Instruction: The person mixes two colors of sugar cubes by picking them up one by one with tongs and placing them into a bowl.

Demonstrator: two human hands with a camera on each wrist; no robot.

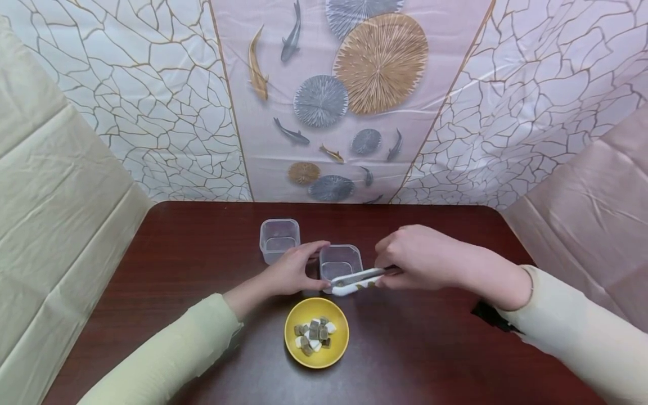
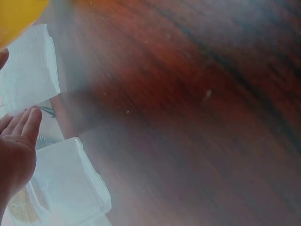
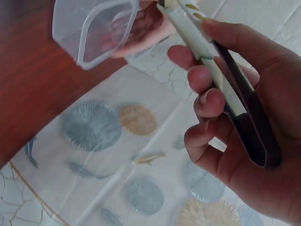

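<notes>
My left hand (image 1: 291, 271) holds the left side of a clear plastic container (image 1: 341, 254), thumb in front and fingers behind; in the left wrist view, these fingers (image 2: 31, 123) lie fairly straight along its wall. A pair of tongs (image 3: 235, 94), with white gold-patterned arms and a dark bend, is gripped in my right hand (image 1: 422, 259). The tong tips reach over the container's near edge, and a small dark bit shows between them. Just nearer to me, a yellow bowl (image 1: 292, 351) holds white and grey-brown cubes (image 1: 314, 331).
A second clear container (image 1: 279, 226) stands behind and left of my left hand. The dark reddish-brown table (image 1: 430, 349) ends at a patterned cloth backdrop (image 1: 172, 112), with plain cloth walls at both sides.
</notes>
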